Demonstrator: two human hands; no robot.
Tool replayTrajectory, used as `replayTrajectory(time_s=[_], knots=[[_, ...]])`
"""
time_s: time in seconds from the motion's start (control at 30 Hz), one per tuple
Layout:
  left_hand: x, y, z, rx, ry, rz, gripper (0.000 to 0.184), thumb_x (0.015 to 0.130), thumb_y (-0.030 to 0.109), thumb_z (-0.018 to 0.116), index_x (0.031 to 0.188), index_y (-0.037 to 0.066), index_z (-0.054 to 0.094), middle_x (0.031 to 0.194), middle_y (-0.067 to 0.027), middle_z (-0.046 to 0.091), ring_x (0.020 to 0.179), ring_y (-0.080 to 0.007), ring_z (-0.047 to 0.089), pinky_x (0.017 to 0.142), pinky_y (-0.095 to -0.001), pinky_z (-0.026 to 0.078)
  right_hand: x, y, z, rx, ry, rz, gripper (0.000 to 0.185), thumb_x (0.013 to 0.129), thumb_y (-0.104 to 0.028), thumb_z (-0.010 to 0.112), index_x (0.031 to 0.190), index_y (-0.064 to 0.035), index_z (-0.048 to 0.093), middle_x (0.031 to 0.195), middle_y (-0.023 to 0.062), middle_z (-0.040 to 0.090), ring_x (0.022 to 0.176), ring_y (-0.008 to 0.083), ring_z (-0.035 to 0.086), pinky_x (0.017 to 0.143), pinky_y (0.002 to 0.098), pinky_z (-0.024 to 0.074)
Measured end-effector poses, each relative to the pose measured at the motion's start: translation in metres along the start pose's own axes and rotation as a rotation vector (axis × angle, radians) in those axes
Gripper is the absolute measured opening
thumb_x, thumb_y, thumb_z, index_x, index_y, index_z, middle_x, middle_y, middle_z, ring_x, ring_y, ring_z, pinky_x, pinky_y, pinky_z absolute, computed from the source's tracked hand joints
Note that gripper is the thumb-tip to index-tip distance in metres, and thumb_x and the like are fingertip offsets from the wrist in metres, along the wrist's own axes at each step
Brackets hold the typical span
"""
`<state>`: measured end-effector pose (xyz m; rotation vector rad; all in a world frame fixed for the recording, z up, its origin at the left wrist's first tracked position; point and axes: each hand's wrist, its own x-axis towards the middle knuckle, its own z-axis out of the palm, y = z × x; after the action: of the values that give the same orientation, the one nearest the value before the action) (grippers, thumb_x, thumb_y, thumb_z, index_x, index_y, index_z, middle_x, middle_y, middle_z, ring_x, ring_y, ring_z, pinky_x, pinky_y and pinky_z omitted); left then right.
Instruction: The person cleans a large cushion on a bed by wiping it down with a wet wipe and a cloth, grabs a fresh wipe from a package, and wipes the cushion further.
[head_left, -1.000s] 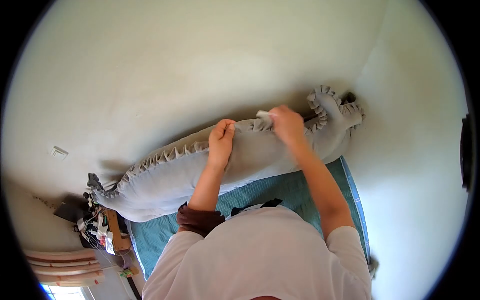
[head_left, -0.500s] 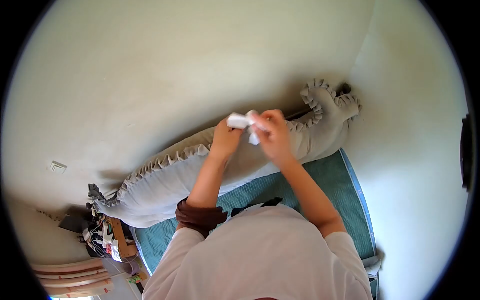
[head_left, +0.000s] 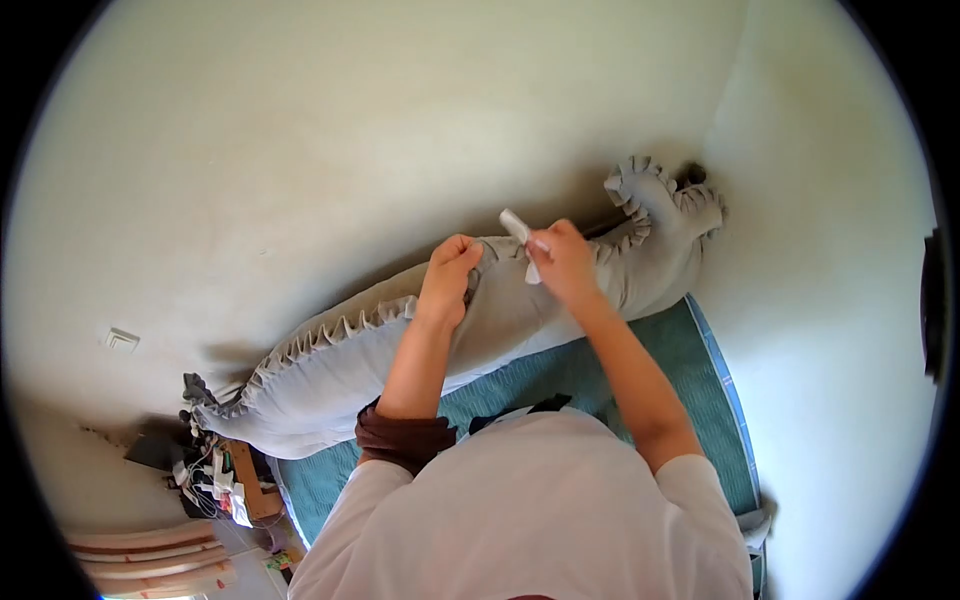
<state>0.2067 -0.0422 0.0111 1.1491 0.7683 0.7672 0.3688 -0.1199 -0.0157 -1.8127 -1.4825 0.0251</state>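
Observation:
A grey fabric cover (head_left: 330,385) with a ruffled edge stretches over the headboard along the wall. My left hand (head_left: 450,275) is closed on the ruffled upper edge of that cover, near its middle. Just to the right, my right hand (head_left: 563,262) pinches a crumpled white tissue or cloth (head_left: 515,226), one end of which sticks up to the left and another hangs below the fingers. The white piece is in front of the ruffle; whether it touches the fabric I cannot tell. A dark brown sleeve cover (head_left: 403,438) is around my left arm.
Below the headboard lies a teal bed mat (head_left: 660,360) with a blue border. At the lower left stands a wooden unit (head_left: 247,475) crowded with cables and small items. A light switch (head_left: 122,340) is on the wall, and a striped curtain (head_left: 150,555) hangs at the bottom left.
My right hand moved left with the white piece to my left hand, then back slightly right. My left hand shows the ruffled edge in its grip again.

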Motion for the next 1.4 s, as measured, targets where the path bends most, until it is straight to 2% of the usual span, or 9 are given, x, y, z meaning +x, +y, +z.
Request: replayTrajectory(time_s=[0.07,0.57,0.77,0.87,0.97,1.07,1.13,1.27,1.4], knots=[[0.005,0.002,-0.002,-0.003,-0.005,-0.03,0.01,0.088,0.007,0.05,0.089,0.003,0.06,0.081,-0.0014,0.058,0.076,-0.0103,0.053,0.07,-0.0255,0.044,0.006,0.008,-0.004,0.355,0.161,0.001,0.014,0.083,-0.015,0.062,0.094,-0.0096,0.066,0.089,0.0082,0.053,0.072,0.0278,0.059,0.063,0.0385,0.0488],[-0.019,0.021,0.024,-0.034,0.087,0.026,0.007,0.083,0.011,0.05,0.078,0.007,0.055,0.073,0.0034,0.047,0.07,-0.0067,0.04,0.063,-0.0221,0.033,0.011,-0.041,-0.001,0.434,0.19,-0.143,0.007,0.081,-0.015,0.063,0.084,-0.0087,0.064,0.084,0.0104,0.057,0.075,0.0325,0.059,0.066,0.0399,0.0474],[-0.003,0.007,0.004,0.144,-0.023,0.012,0.009,0.085,0.013,0.052,0.088,0.006,0.057,0.08,0.0023,0.053,0.08,-0.0044,0.046,0.069,-0.021,0.037,0.045,0.04,0.002,0.347,0.34,0.033,0.011,0.081,-0.012,0.063,0.091,-0.0081,0.065,0.08,0.0091,0.056,0.073,0.028,0.059,0.064,0.0389,0.0461],[-0.01,0.011,0.027,0.456,0.002,0.152,0.013,0.085,0.018,0.056,0.087,0.005,0.057,0.081,-0.0018,0.058,0.082,-0.0067,0.049,0.071,-0.0226,0.038,0.031,0.046,-0.027,0.656,0.368,0.258,0.016,0.083,-0.015,0.063,0.098,-0.0095,0.067,0.079,0.0059,0.056,0.072,0.0181,0.058,0.063,0.0318,0.0447],[-0.005,0.014,0.047,1.326,0.278,0.903,0.017,0.081,0.018,0.063,0.083,0.003,0.056,0.078,-0.0059,0.061,0.073,-0.0113,0.05,0.065,-0.0251,0.039,0.015,0.042,-0.025,0.744,0.333,0.338,0.02,0.086,-0.018,0.062,0.103,-0.0099,0.068,0.078,0.0028,0.054,0.073,0.0111,0.055,0.064,0.0259,0.0429],[0.007,0.006,0.043,1.404,0.089,0.696,0.017,0.077,0.013,0.068,0.082,0.002,0.055,0.079,-0.0089,0.064,0.066,-0.0163,0.052,0.063,-0.0277,0.042,0.005,0.03,-0.031,0.783,0.321,0.324,0.024,0.087,-0.019,0.063,0.108,-0.0091,0.066,0.085,0.0026,0.053,0.079,0.0104,0.054,0.068,0.0248,0.0437],[0.018,-0.005,0.026,0.718,-0.008,0.292,0.007,0.084,0.005,0.062,0.084,0.003,0.055,0.078,-0.0026,0.06,0.075,-0.0088,0.053,0.065,-0.0226,0.042,-0.003,0.016,-0.032,1.018,0.354,0.276,0.027,0.083,-0.016,0.066,0.109,-0.0088,0.066,0.094,0.0057,0.052,0.085,0.013,0.054,0.071,0.0265,0.0452],[0.014,-0.005,0.025,0.571,0.018,0.241,0.007,0.085,0.003,0.061,0.083,0.003,0.054,0.076,-0.0019,0.058,0.07,-0.0084,0.051,0.062,-0.0229,0.041,-0.017,-0.007,-0.016,0.494,0.264,-0.052,0.033,0.075,-0.009,0.068,0.108,-0.0119,0.067,0.097,0.0088,0.052,0.086,0.0215,0.056,0.071,0.0328,0.0475],[0.016,-0.012,0.026,0.481,0.055,0.239,0.008,0.086,0.003,0.06,0.084,0.003,0.053,0.073,-0.0003,0.054,0.065,-0.0062,0.046,0.059,-0.0215,0.039,0.011,0.012,0.015,0.297,0.214,-0.005,0.028,0.078,-0.009,0.067,0.106,-0.0121,0.067,0.09,0.0097,0.052,0.076,0.0245,0.057,0.065,0.0345,0.0474]])
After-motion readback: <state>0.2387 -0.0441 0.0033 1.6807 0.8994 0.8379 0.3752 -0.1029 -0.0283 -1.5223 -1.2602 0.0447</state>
